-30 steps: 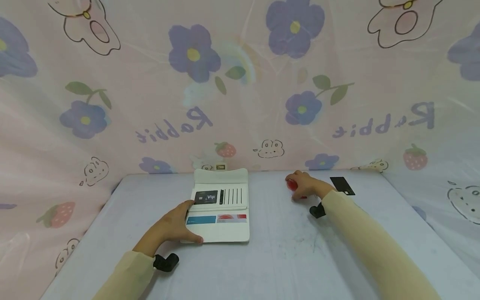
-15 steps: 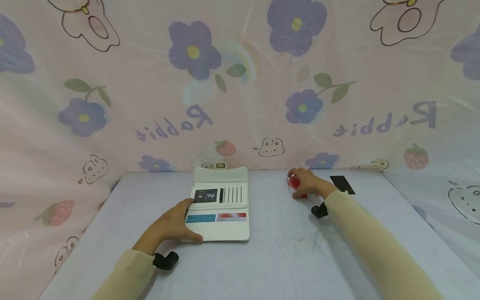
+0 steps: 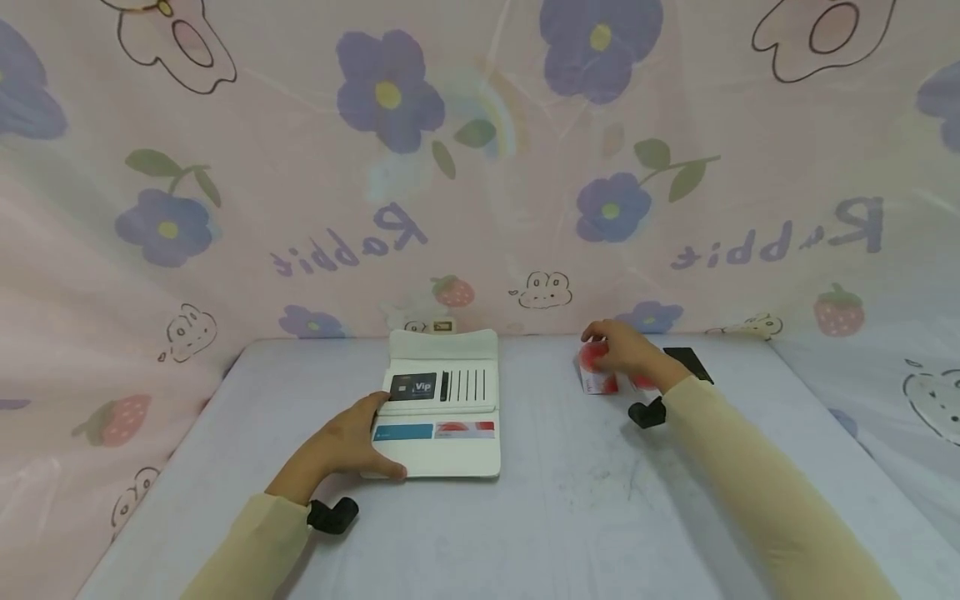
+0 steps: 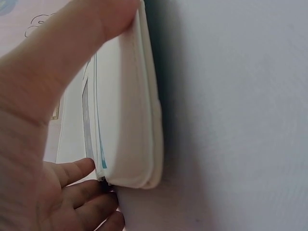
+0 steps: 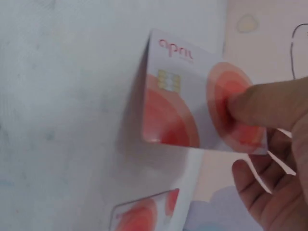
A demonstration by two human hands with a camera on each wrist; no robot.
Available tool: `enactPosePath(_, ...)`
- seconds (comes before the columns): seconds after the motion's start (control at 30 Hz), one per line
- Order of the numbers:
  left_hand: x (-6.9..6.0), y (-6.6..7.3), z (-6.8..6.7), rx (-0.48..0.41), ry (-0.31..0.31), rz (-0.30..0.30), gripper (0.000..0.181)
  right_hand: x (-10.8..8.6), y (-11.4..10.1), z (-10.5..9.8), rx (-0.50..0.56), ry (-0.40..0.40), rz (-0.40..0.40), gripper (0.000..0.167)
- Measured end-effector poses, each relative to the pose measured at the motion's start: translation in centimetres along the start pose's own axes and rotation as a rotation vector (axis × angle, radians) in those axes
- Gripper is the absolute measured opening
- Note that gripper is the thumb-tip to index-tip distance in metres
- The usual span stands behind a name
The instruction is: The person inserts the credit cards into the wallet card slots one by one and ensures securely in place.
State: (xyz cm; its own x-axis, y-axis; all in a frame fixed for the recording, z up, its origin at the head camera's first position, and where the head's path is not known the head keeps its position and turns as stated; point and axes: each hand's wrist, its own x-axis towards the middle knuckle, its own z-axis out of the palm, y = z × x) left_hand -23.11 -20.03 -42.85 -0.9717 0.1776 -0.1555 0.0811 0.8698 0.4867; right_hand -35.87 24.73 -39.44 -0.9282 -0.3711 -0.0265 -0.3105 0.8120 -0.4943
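An unfolded white wallet [image 3: 442, 458] lies on the table, with a black Vip card [image 3: 412, 387] in its upper part and a blue card [image 3: 402, 432] and a red-and-white card [image 3: 465, 429] in its lower slots. My left hand [image 3: 345, 442] grips its left side, thumb at the lower edge, fingers by the upper part. In the right wrist view, my right hand [image 5: 284, 125] pinches a white card with red circles [image 5: 187, 101], tilted up off the table. The right hand [image 3: 626, 350] is at the back right in the head view.
Another red-patterned card [image 5: 139, 216] lies under the right hand's area in the right wrist view. A black card [image 3: 688, 363] lies beyond the right wrist. The white table [image 3: 480, 533] ends at a patterned cloth [image 3: 510, 192] behind.
My right hand has picked up the edge of the red-and-white card and tilted it, shifting slightly right. The left hand keeps its hold on the wallet.
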Motion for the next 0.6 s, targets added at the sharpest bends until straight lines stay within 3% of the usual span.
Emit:
enactPosePath(0.27,-0.1,0.1,-0.2,-0.013,0.000,0.002,0.130,-0.8,-0.6,-1.1,-0.005,0.037,-0.048,0.027)
enactPosePath(0.6,-0.2,0.3,-0.2,-0.024,-0.009,0.001,0.129,-1.5,-2.2,-1.5,-0.008,0.029,-0.198,0.030)
